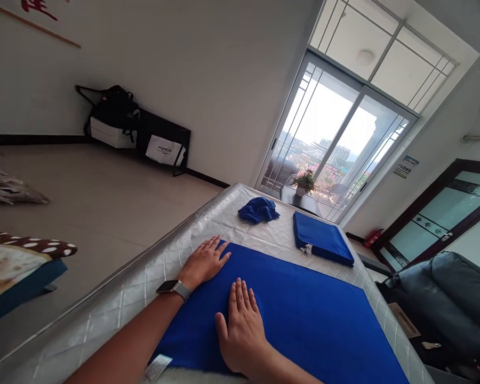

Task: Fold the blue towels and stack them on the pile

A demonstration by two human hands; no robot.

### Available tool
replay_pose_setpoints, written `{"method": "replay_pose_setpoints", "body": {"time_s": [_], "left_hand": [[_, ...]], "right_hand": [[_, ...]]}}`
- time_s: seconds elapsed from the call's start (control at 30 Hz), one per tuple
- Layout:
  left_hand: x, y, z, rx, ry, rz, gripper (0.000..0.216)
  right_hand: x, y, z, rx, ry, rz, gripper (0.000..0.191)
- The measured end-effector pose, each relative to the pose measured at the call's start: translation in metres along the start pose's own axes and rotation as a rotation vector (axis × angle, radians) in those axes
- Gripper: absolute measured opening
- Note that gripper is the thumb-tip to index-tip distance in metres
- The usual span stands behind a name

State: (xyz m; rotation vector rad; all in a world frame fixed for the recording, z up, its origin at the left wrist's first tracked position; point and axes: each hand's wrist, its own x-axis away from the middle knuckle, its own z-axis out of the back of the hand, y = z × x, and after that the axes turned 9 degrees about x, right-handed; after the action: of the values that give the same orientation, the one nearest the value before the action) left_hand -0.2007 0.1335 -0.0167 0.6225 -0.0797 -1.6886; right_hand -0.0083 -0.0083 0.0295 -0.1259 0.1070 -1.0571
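Observation:
A blue cloth (304, 304) lies spread flat on a quilted, silvery-white mattress (136, 298), with a white label (159, 367) at its near left corner. My left hand (205, 261), with a watch on the wrist, rests palm down at the cloth's far left corner, fingers stretched out. Flat on the cloth's near left part is my right hand (242, 328), its fingers straight and its thumb apart. Neither hand grips anything. Beyond the cloth sit a crumpled blue cloth (258, 210) and a neatly folded blue stack (322, 237) with a small white tag.
A black couch (452, 298) stands to the right of the mattress. Past its far end is a small dark table (300, 200) with a potted plant (304, 181), before glass sliding doors. Bags (116, 114) lean at the far wall; a spotted cushion (20, 261) is at left.

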Motion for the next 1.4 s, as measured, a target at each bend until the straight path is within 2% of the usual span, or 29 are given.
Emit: {"method": "replay_pose_setpoints", "body": {"time_s": [0.17,0.4,0.57,0.73,0.83,0.93,1.0,1.1,1.23,1.33,1.4], "left_hand": [[-0.001,-0.002,0.0,0.013,-0.027,0.009,0.06],[-0.001,-0.001,0.005,0.039,-0.081,0.027,0.063],[-0.001,-0.002,0.006,0.018,-0.128,0.036,0.067],[-0.003,-0.008,-0.003,-0.002,-0.096,0.031,0.066],[-0.005,-0.013,-0.009,-0.021,-0.085,0.012,0.066],[-0.007,-0.019,-0.014,-0.034,-0.084,-0.007,0.066],[-0.008,-0.022,-0.016,-0.037,-0.079,-0.013,0.067],[-0.008,-0.023,-0.017,-0.048,-0.076,-0.016,0.067],[-0.006,-0.015,-0.011,-0.045,-0.081,-0.01,0.067],[-0.004,-0.009,-0.004,-0.033,-0.087,0.002,0.066],[-0.003,-0.005,-0.001,-0.032,-0.095,0.01,0.065]], "right_hand": [[0.034,0.053,0.016,0.022,-0.052,-0.155,0.07],[0.092,0.143,0.028,0.067,-0.097,-0.414,0.077],[0.146,0.233,0.017,0.114,-0.026,-0.592,0.079],[0.205,0.337,0.001,0.227,0.09,-0.732,0.082],[0.233,0.376,0.0,0.244,0.114,-0.78,0.082],[0.246,0.387,0.002,0.251,0.121,-0.774,0.081],[0.246,0.384,0.004,0.255,0.125,-0.762,0.081],[0.244,0.38,0.004,0.263,0.131,-0.829,0.083],[0.244,0.385,0.004,0.321,0.038,-0.788,0.081],[0.236,0.383,0.01,0.363,0.001,-0.843,0.081],[0.22,0.368,0.016,0.366,0.026,-0.893,0.084]]}}
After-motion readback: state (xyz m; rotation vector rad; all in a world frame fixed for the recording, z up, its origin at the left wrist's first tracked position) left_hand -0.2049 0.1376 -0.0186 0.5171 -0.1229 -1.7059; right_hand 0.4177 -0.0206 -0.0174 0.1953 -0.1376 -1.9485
